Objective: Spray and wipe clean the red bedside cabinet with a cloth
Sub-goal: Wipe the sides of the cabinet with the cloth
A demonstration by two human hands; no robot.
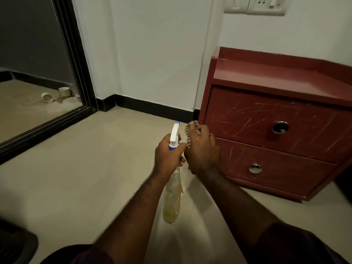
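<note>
The red bedside cabinet [270, 121] stands on the floor at the right against the white wall, with two scratched drawers and round metal pulls. My left hand [168, 156] grips the neck of a spray bottle [172, 197] with a white and blue trigger head; its pale body hangs down over the floor. My right hand [202, 149] is closed on a striped cloth [190, 130], just left of the cabinet's lower drawer and touching my left hand. Most of the cloth is hidden in the hand.
A large black-framed mirror [38, 73] leans at the left and reflects floor and small white cups. Black skirting [148, 109] runs along the wall base. A switch and socket plate [255, 5] sits above the cabinet. Beige floor tiles [85, 178] spread in front.
</note>
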